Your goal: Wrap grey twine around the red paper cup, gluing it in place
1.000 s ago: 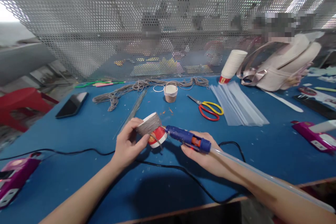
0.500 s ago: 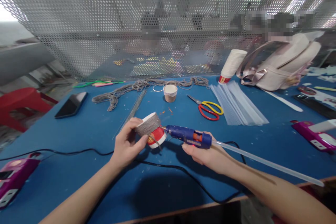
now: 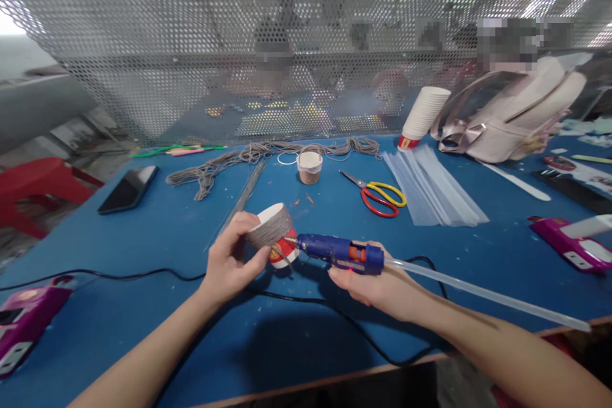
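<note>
My left hand (image 3: 233, 258) is closed around a tilted paper cup (image 3: 285, 251), its open mouth facing up and to the left. Grey cord (image 3: 272, 227) is wound round the upper part of the cup; the lower part shows red and white, with a loose cord end hanging by the thumb. In my right hand (image 3: 373, 280) is a blue hot glue gun (image 3: 335, 250), a long clear glue stick (image 3: 478, 293) running out of its back. The gun's nozzle points left and meets, or nearly meets, the red part of the cup just below the cord.
Behind my hands stand a small cord-wrapped cup (image 3: 310, 169), scissors (image 3: 375, 194), a heap of grey cord (image 3: 210, 175) and clear strips (image 3: 433, 191). Stacked paper cups (image 3: 423, 118) lean near a backpack (image 3: 514, 115). A phone (image 3: 128, 190) lies left; a black cable (image 3: 306, 299) crosses the table.
The glue gun's nozzle has moved slightly down and left, lower on the cup's red part. My left hand keeps its hold on the cup.
</note>
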Motion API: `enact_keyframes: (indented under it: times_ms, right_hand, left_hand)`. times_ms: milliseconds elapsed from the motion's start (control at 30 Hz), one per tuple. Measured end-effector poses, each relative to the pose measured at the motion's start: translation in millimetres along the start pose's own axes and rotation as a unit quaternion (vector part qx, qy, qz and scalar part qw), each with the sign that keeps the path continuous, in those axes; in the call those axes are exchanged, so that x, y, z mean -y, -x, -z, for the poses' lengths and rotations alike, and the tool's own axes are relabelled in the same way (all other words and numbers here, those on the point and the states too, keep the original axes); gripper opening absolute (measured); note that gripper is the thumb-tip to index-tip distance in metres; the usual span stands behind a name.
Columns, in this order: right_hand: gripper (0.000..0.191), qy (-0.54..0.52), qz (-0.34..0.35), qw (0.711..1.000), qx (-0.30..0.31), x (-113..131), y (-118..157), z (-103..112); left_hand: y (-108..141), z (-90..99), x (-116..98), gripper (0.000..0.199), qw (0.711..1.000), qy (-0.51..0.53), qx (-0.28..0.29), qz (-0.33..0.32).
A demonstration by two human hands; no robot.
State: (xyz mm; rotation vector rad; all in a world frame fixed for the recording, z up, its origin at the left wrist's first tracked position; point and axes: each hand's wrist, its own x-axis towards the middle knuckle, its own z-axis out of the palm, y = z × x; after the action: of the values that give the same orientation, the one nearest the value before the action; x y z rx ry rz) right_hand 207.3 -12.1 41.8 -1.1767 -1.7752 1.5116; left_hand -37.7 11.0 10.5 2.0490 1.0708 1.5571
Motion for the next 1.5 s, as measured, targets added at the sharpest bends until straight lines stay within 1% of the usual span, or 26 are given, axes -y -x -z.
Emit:
enact_keyframes:
  times_ms: [67, 167, 300, 533, 700, 833, 933, 1133, 1400, 1500]
  right_hand:
    - [0.025, 0.002, 0.011, 1.000, -0.008, 1.7, 0.3, -1.0]
    - [0.025, -0.001, 0.007, 1.000, -0.021, -0.8, -0.5, 0.9]
    - [0.027, -0.001, -0.006, 1.000, -0.016, -4.5, -1.5, 4.4]
    - [0.025, 0.014, 0.024, 0.999, -0.018, 0.5, 0.4, 1.6]
    - [0.024, 0.016, 0.028, 0.999, -0.028, -2.4, 0.5, 3.8]
    - [0.025, 0.008, 0.036, 0.999, -0.024, 3.6, 1.6, 0.7]
    - [0.026, 0.012, 0.040, 0.999, -0.028, 7.7, 1.7, -2.1]
    - [0.026, 0.013, 0.033, 0.999, -0.035, 3.6, 0.5, 0.0]
    - [0.026, 0.006, 0.036, 0.999, -0.030, 3.5, 0.5, 1.0]
    - [0.026, 0.000, 0.001, 1.000, -0.024, -1.6, -1.2, 2.9]
  left_hand:
    - [0.1, 0.1, 0.6, 0.014, 1.000, -0.007, 0.001, 0.004]
    - [0.3, 0.7, 1.5, 0.015, 1.000, -0.006, -0.001, -0.003]
    - [-0.4, 1.3, 2.1, 0.015, 1.000, -0.003, 0.001, -0.021]
    - [-0.9, 1.5, 3.4, 0.018, 0.999, -0.010, 0.010, -0.050]
    - [0.6, 2.5, 5.6, 0.016, 0.999, -0.026, 0.004, -0.045]
    - [1.2, 3.0, 7.0, 0.020, 0.996, -0.037, 0.014, -0.081]
    - [0.6, 2.8, 7.2, 0.020, 0.994, -0.051, 0.014, -0.096]
    - [-0.2, 2.1, 6.7, 0.023, 0.991, -0.055, 0.017, -0.124]
    - [-0.5, 3.0, 7.3, 0.024, 0.991, -0.045, 0.021, -0.122]
    - [-1.5, 3.4, 6.4, 0.023, 0.994, -0.021, 0.018, -0.110]
